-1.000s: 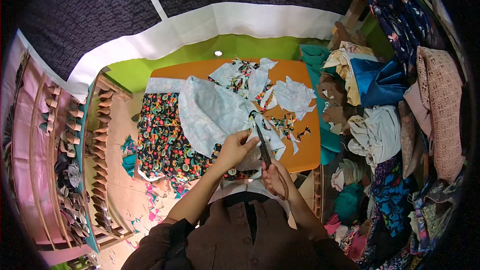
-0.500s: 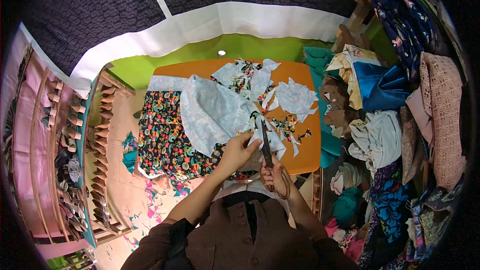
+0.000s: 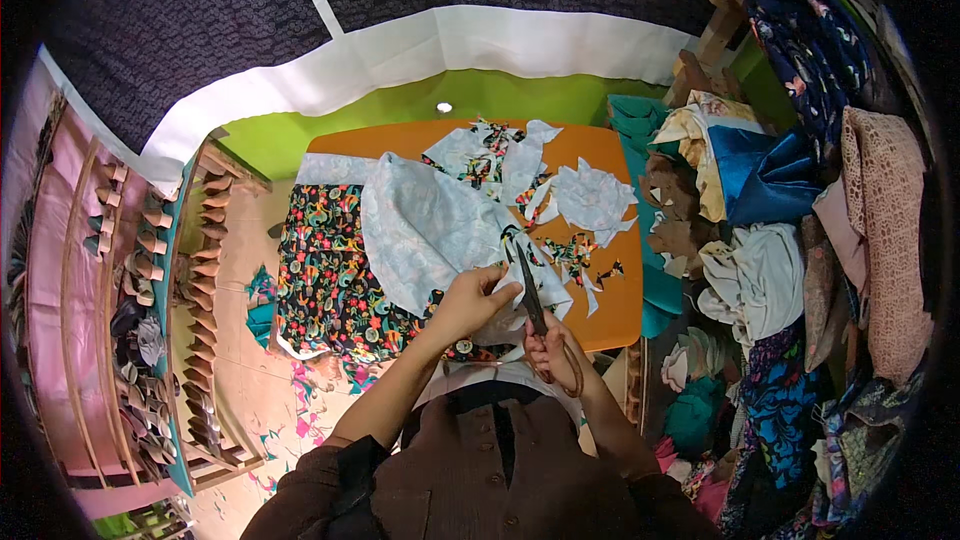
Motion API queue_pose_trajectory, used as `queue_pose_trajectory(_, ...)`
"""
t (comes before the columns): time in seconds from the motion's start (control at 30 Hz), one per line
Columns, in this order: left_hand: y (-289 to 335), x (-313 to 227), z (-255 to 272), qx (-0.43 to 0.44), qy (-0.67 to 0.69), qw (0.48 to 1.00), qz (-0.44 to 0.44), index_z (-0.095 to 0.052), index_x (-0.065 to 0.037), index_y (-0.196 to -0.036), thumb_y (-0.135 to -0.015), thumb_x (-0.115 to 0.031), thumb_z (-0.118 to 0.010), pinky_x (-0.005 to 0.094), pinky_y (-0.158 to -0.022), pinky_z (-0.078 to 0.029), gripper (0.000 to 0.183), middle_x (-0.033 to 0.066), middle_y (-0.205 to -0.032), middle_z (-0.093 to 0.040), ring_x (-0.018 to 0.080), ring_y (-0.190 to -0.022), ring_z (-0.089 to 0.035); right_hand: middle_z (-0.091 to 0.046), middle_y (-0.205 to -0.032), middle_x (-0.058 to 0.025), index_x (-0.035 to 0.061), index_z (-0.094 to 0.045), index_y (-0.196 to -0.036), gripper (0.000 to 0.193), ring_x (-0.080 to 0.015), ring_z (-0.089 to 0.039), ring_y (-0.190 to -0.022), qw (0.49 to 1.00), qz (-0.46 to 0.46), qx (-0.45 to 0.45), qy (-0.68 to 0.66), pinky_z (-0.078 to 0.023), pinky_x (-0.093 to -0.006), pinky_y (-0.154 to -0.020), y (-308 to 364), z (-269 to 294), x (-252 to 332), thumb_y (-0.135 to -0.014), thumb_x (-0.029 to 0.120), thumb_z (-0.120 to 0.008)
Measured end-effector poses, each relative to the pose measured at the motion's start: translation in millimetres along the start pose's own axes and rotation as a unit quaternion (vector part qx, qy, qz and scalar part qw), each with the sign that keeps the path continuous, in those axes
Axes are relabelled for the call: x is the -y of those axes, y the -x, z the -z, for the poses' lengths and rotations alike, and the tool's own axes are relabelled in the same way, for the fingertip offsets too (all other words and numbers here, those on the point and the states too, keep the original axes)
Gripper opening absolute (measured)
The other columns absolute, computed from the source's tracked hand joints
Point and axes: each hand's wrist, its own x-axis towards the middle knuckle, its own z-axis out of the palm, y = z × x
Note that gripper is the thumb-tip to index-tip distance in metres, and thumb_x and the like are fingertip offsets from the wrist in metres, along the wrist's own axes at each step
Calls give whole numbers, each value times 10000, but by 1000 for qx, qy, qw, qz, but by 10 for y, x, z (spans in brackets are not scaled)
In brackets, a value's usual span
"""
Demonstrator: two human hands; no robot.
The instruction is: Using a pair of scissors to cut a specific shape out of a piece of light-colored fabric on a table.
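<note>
My right hand [image 3: 549,348] is closed around the looped handles of a large pair of dark scissors [image 3: 530,290]. Their blades point away from me, over the edge of the fabric. Just left of the blades, my left hand [image 3: 474,304] pinches that fabric [image 3: 420,225], which is folded so its pale underside faces up. Its other face, black with a bright floral print [image 3: 325,270], spreads across the left of the orange table [image 3: 620,295]. Cut scraps [image 3: 575,255] lie beyond the blades, next to a crumpled pale piece [image 3: 592,197].
More offcuts [image 3: 495,155] rest at the table's far side. Piled cloth [image 3: 755,280] crowds the right, with a blue satin bundle [image 3: 765,172] in it. To the left stands a rack of shoe-shaped forms [image 3: 200,310]. Scraps litter the floor [image 3: 240,390].
The scissor blades have swung slightly to the left at the fabric's edge. My left hand still pinches the fabric in nearly the same spot.
</note>
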Motion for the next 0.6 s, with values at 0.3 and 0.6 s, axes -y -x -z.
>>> queue_pose_trajectory(0.3, -25, -14, 69, 9, -33, 999, 25, -482, 20, -636, -744, -258, -577, 287, -460, -309, 313, 52, -487, -381, 115, -482, -356, -368, -603, 47, 97, -428, -893, 546, -18, -308, -451, 999, -21, -32, -10, -257, -142, -385, -70, 119, -80, -735, 618, -400)
queue_pose_trajectory(0.6, -52, 111, -11, -40, 1, 999, 21, -476, 17, -626, -757, -242, -575, 270, -439, -307, 307, 42, -476, -392, 108, -456, -349, -447, -607, 31, 127, -492, -857, 311, -47, -404, -470, 999, 24, -18, 24, -329, -161, -392, -254, 330, -389, -845, 419, -386)
